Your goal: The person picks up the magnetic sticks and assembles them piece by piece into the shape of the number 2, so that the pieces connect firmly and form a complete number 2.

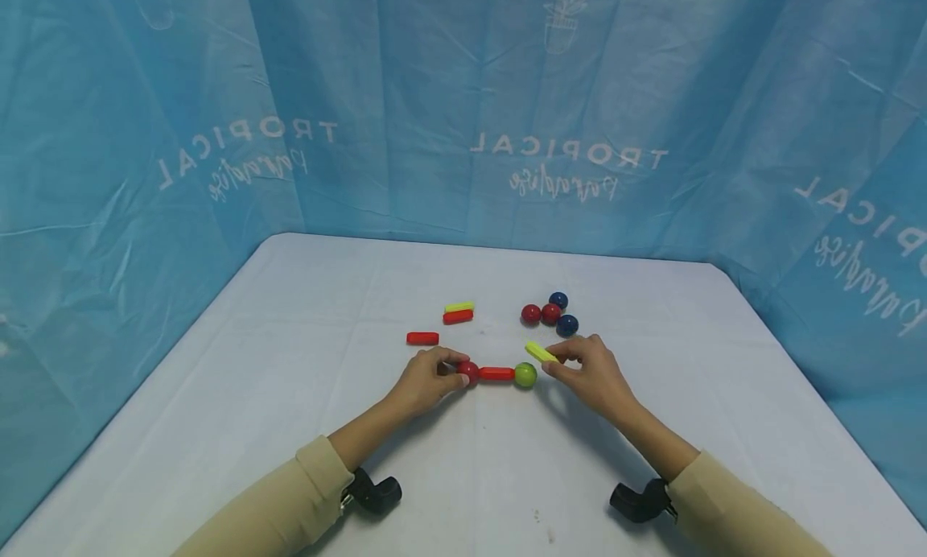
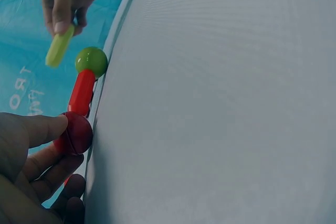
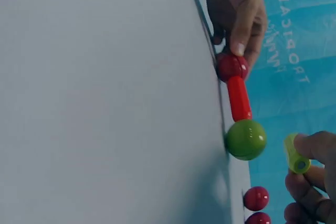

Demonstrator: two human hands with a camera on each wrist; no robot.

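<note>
My left hand pinches a dark red ball between thumb and fingers. From that ball a red stick runs rightward to a green ball, the three joined in a line. My right hand holds a yellow-green stick by one end, just above and right of the green ball and apart from it. In the right wrist view the near end of this yellow-green stick shows a round grey spot. The left wrist view shows the dark red ball under my left thumb.
Behind the hands lie a red stick, another red stick beside a yellow-green one, two dark red balls and two dark blue balls. A blue printed curtain hangs around the white table.
</note>
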